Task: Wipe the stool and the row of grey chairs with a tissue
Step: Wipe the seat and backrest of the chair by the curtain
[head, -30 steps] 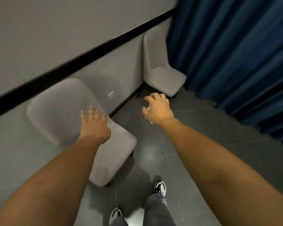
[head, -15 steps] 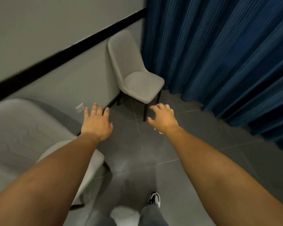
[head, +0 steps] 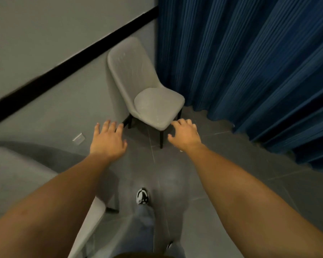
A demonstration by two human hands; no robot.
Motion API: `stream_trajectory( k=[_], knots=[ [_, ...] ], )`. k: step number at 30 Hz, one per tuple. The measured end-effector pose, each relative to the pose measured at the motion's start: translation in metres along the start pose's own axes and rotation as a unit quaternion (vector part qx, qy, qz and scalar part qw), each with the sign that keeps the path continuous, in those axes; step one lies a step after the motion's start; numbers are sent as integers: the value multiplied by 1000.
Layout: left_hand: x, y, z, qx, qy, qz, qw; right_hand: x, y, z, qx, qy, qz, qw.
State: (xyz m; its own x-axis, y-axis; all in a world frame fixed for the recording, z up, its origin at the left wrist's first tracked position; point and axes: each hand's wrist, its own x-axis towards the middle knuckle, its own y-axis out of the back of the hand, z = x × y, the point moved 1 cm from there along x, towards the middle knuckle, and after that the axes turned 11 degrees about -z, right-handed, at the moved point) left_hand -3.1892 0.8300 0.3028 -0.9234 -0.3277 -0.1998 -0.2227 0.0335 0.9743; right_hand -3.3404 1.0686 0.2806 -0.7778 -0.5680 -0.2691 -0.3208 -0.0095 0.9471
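Chair: a grey chair (head: 153,101) is standing against the wall, beside a blue curtain (head: 250,62), just beyond both hands.
Tissue: probably soft and light; only a white sliver is showing under the right hand (head: 186,135).
Right hand: fingers are curling, likely bunching the tissue.
Left hand (head: 108,140): fingers are spreading flat, holding nothing.

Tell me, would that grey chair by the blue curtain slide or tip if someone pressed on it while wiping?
The grey chair stands on thin dark legs over smooth floor tiles, so a sideways push would probably slide it. Its tall backrest might make it tip backward if pressed high up. The padded seat likely gives slightly under a wipe.
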Motion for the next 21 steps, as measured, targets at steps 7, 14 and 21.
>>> stream_trajectory(
  k=[7, 14, 21],
  knots=[
    [130, -13, -35, -39, 33, -42, 998, 125, 42, 9, -44, -9, 16, 999],
    [217, -3, -49, -33, 37, -64, 997, 224, 54, 5, -42, 29, -21, 998],
    [296, 1, -35, -25, 93, -72, 993, 334, 63, 41, -50, 80, -53, 994]
  ],
)
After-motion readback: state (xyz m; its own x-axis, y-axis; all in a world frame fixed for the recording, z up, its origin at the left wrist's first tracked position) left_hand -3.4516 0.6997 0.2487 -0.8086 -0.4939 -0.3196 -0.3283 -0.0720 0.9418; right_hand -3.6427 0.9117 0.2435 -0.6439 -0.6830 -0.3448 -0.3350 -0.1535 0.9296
